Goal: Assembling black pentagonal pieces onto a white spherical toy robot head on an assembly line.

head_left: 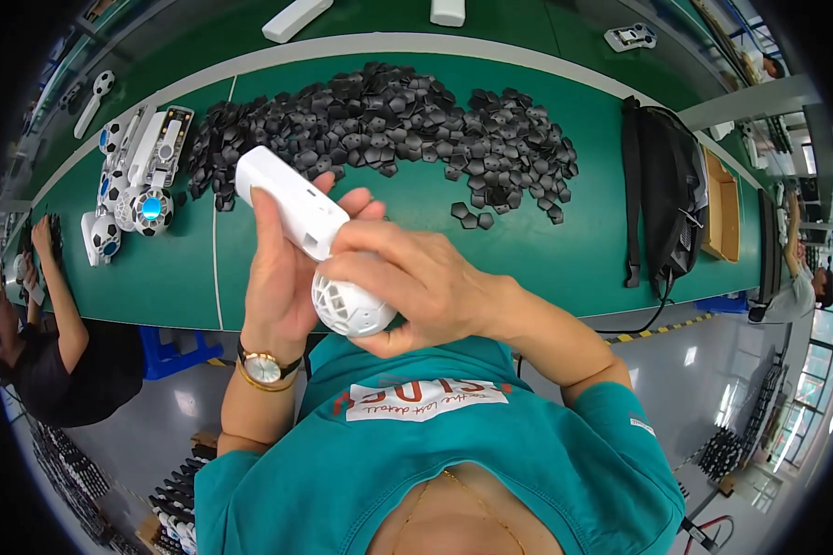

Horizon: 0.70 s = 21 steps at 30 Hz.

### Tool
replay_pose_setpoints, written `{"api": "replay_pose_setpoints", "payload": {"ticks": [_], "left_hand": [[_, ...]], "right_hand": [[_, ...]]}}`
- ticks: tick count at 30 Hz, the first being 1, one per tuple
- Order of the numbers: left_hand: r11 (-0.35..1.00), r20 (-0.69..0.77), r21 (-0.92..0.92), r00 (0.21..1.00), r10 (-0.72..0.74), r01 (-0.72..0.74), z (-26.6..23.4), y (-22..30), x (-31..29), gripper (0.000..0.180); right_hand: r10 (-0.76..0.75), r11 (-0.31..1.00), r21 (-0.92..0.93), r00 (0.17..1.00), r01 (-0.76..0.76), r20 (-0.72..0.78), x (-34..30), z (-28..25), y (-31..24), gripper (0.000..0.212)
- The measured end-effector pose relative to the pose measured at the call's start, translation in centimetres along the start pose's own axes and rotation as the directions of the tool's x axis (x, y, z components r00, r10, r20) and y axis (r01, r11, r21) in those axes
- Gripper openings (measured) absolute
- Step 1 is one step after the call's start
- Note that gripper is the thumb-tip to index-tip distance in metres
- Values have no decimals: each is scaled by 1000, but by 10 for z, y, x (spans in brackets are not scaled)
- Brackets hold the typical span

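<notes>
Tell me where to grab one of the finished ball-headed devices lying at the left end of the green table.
Grip the long white handle, probably coming from above with fingers across its narrow width. The finished devices lie flat, packed side by side, so their upper faces are the open side. The round patterned head looks bulkier and harder to pinch. The person's left hand holds a similar device by its handle.

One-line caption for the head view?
Left hand and right hand grip a white ball-headed handle above black pieces.
</notes>
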<state>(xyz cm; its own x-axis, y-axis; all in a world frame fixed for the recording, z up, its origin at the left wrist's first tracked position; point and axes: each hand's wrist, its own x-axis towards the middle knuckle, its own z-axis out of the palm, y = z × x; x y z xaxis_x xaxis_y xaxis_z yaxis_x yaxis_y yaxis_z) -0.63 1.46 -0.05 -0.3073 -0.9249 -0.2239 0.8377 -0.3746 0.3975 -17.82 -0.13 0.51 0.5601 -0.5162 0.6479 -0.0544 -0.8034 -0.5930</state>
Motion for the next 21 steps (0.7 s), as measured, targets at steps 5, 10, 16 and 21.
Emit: {"api": "replay_pose_setpoints", "payload": {"ticks": [5, 10, 16, 21], "left_hand": [[976, -114, 198, 987, 114, -90, 7, -15, -21, 52], [996, -120, 83, 993, 19, -9, -13, -1, -14, 52], [929, -80, 353, 986, 147, -110, -19, 0, -5, 56], [856, -50, 488, 974, 222, -170, -16, 4, 1, 57]], "right_hand": [[-200, 976, -70, 978, 204, 62, 13, 1, 16, 48], [70, 993, -97, 997, -74, -39, 19, -25, 35, 33], [529, 715, -483, 843, -505, -98, 1, -42, 76, 20], [557, 513, -790, 831, -334, 10, 8, -33, 78, 13]]}}
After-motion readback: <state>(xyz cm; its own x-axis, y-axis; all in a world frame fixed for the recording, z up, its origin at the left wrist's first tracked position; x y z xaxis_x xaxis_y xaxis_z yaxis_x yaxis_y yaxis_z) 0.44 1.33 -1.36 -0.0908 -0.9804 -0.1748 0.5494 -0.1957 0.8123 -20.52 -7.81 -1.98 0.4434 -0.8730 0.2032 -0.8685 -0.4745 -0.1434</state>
